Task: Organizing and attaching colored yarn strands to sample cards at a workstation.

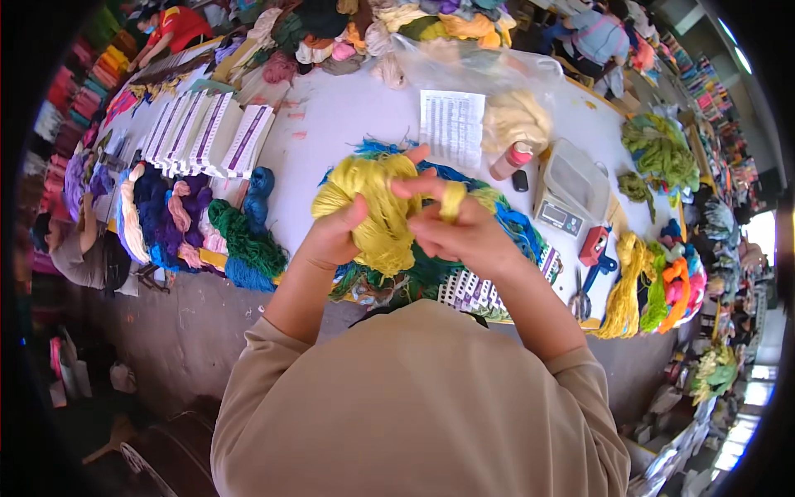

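A bundle of glossy yellow yarn (pixel 373 211) hangs in front of me above the table edge, gripped by my left hand (pixel 335 236) with the thumb across its near side. Just to the right, my right hand (pixel 464 228) has its fingers bent, and a small loop of yellow strands (pixel 452 201) passes around them. Its index finger points toward the bundle. Under both hands lies a pile of blue and green yarn (pixel 517 219). White cards with purple print (pixel 472 294) lie at the table's near edge, partly hidden by my body.
Stacks of white cards (pixel 203 132) and coloured skeins (pixel 244 236) are on the left. A printed sheet (pixel 451 124), a pink-capped bottle (pixel 511 160), a scale (pixel 561 217) and scissors (pixel 582 305) sit to the right. More yarn (pixel 633 286) hangs over the right edge. Other people work nearby.
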Available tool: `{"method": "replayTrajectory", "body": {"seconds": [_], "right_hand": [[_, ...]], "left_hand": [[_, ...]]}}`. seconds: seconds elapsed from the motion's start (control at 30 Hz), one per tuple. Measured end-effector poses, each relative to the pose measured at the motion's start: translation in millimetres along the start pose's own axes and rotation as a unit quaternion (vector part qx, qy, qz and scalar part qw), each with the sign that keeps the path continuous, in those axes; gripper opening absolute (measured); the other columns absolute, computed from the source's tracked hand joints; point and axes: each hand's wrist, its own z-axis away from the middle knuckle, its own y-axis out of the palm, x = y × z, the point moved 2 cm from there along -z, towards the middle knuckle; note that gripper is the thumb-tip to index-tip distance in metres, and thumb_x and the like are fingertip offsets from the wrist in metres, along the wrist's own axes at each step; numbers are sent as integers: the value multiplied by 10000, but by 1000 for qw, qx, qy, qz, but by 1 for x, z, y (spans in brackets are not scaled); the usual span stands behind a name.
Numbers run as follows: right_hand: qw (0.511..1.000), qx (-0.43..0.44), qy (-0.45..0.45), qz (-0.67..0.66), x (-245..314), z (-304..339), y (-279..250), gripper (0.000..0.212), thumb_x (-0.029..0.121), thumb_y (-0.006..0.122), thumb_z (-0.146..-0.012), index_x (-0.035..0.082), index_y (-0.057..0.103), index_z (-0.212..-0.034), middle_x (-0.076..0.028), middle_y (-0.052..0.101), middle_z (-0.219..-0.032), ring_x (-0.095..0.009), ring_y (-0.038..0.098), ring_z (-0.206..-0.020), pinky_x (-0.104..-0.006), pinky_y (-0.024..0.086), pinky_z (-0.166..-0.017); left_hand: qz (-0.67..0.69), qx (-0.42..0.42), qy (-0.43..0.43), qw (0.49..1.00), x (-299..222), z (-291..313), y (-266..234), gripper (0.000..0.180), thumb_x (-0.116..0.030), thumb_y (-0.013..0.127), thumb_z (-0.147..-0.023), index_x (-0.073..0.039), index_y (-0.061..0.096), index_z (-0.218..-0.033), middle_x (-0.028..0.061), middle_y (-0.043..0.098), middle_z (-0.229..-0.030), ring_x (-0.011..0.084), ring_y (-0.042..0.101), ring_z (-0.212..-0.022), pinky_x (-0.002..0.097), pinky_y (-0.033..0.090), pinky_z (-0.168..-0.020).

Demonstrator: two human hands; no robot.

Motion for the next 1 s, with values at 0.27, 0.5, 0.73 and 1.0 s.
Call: {"method": "replayTrajectory", "body": {"seconds": [0.27, 0.5, 0.73, 1.0], "right_hand": [[992, -17, 29, 122, -30, 10, -2, 242, 105, 619, -931, 77, 578, -1169, 35, 560, -698, -42, 496, -595, -211, 380, -544], [984, -62, 36, 163, -37, 27, -8, 115, 128, 621, -931, 80, 629, -1035, -11, 579, -653, -74, 537, -573, -252, 425, -548], [943, -93, -16, 320, -46, 33, -8, 113, 122, 633, -925, 52, 638, -1014, -12, 565, -684, -93, 518, -609, -269, 428, -578], [974, 65, 132, 170, -64, 58, -9, 181, 178, 604, -952, 78, 650, -1096, 2, 601, -741, -79, 561, -704, -269, 455, -607]], "left_hand": [[3, -26, -22, 999, 1, -2, 0, 681, -495, 563, -933, 6, 443, -1378, 208, 384, -1480, 333, 404, -1357, 501, 369, -1085], [-31, -88, -127, 987, 8, 3, -24, 375, -368, 581, -968, -8, 631, -1059, 149, 664, -1094, 256, 635, -1059, 406, 514, -915], [-128, -156, -161, 966, 7, -5, -20, 377, -351, 554, -986, 6, 629, -1085, 132, 690, -1006, 238, 667, -965, 363, 536, -843], [151, 1, -2, 989, 14, -4, -30, 567, -486, 479, -975, -3, 534, -1267, 178, 429, -1454, 364, 349, -1391, 594, 352, -1081]]}}
